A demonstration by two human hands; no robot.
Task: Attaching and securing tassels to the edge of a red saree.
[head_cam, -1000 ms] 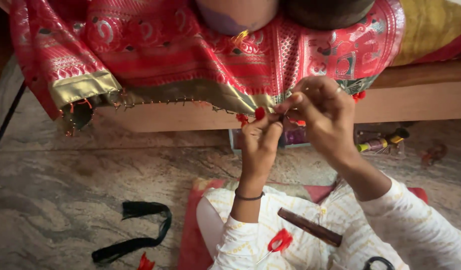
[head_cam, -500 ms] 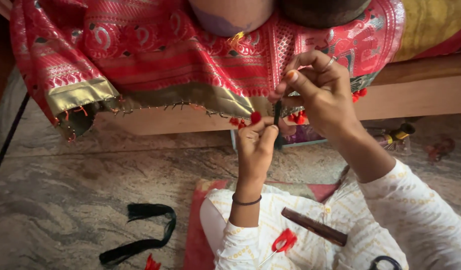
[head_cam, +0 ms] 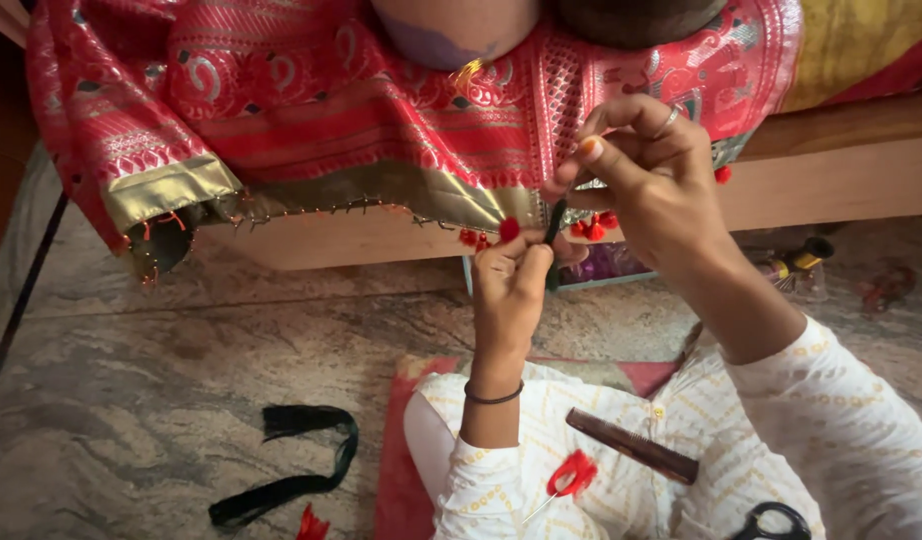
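Note:
A red patterned cloth with a gold border hangs over a wooden ledge, with small red tassels along its edge. My left hand pinches the cloth's edge just under a tassel. My right hand is above it and to the right, fingers closed on a thin dark strand that runs down to the left hand. A ring shows on one right finger. What the strand is tied to is hidden by the fingers.
A brown comb, a bunch of red thread and black scissor handles lie on my lap. A black thread bundle lies on the stone floor. Small bottles stand under the ledge.
My right hand has risen and moved right, drawing the dark strand up from the left hand. The left hand stayed at the cloth's edge.

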